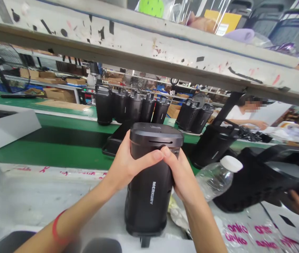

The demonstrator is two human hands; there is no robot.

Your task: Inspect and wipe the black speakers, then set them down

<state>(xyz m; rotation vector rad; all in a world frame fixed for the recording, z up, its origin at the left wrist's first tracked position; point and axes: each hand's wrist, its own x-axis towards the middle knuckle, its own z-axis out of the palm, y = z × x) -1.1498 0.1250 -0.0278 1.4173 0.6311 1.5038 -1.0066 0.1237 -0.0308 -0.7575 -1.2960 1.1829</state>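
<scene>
A black cylindrical Merkury speaker (149, 200) held upright at six o'clock (white lettering down its front), under a dark slotted top (156, 135).

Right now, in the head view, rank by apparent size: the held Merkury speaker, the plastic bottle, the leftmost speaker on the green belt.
1. Held Merkury speaker
2. Plastic bottle and leftmost speaker: unsure, the bottle sits nearer the camera.

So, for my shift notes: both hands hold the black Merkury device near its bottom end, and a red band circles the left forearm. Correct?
Not quite. The head view shows the left hand and right hand holding the black Merkury device near its top end, just under the cap, not its bottom. The red band on the left forearm is right.
</scene>
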